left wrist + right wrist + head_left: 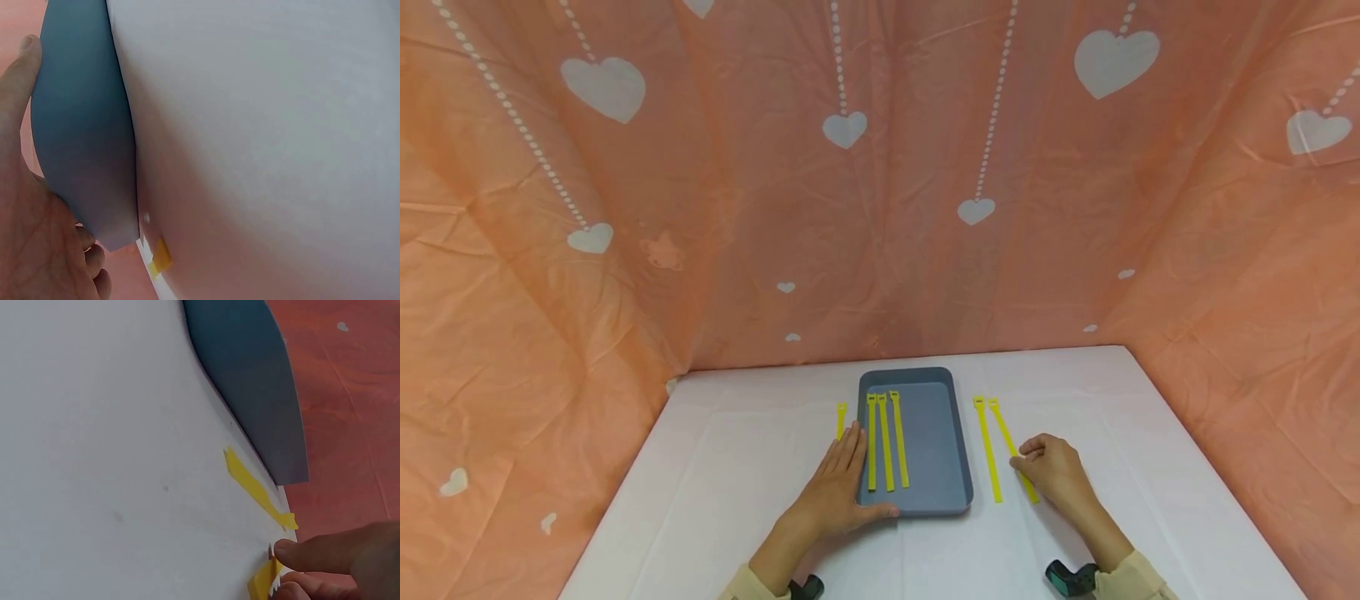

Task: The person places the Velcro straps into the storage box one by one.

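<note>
A blue-grey tray (942, 442) sits mid-table with three yellow strips (886, 442) lying side by side in its left part. My left hand (844, 479) lies flat against the tray's left wall (81, 125), thumb (19, 81) along the near edge; it covers most of another yellow strip (841, 415), whose end (160, 256) shows in the wrist view. Right of the tray lie two more strips. One (987, 450) is free, seen as (256, 490). My right hand (1037, 467) pinches the outer strip (1002, 423) near its lower half, fingertips (312, 553) on it.
A white cloth covers the table (737, 467). Pink fabric with white hearts (880, 208) hangs close behind and on both sides. Bare cloth lies to the far left and far right of the tray.
</note>
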A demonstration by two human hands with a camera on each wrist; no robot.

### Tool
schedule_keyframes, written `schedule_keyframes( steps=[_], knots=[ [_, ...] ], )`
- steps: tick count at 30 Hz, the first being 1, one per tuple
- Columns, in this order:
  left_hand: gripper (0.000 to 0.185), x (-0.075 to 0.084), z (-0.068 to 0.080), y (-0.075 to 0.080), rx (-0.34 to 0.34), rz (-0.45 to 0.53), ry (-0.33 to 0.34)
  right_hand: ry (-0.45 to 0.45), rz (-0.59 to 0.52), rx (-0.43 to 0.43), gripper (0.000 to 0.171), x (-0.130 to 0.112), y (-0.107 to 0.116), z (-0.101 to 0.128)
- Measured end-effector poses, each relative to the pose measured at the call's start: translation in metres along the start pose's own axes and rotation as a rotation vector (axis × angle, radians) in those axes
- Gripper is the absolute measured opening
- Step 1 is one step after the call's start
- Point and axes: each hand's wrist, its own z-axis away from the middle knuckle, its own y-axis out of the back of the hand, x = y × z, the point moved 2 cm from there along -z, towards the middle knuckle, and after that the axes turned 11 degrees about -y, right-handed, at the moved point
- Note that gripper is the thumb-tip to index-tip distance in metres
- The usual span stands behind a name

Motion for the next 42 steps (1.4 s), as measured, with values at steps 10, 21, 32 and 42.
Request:
schedule_keyframes(
  steps=[10, 21, 32, 42],
  knots=[
    [0.131, 0.0019, -0.0002, 0.0014, -0.013, 0.004, 0.010, -0.010, 0.010, -0.009, 0.019, 0.0018, 0.0007, 0.0031],
    [0.131, 0.0006, -0.0007, -0.0001, -0.006, -0.003, 0.003, -0.019, 0.022, -0.009, 0.018, 0.0002, 0.0012, 0.0039],
    [0.131, 0.0016, -0.0006, 0.0002, -0.001, -0.001, 0.000, -0.023, 0.017, -0.013, 0.017, 0.0010, 0.0028, 0.0033],
    [0.131, 0.0024, 0.0002, 0.0008, -0.003, -0.003, 0.006, -0.046, 0.013, -0.015, 0.017, 0.0023, 0.0013, 0.0029]
  ],
)
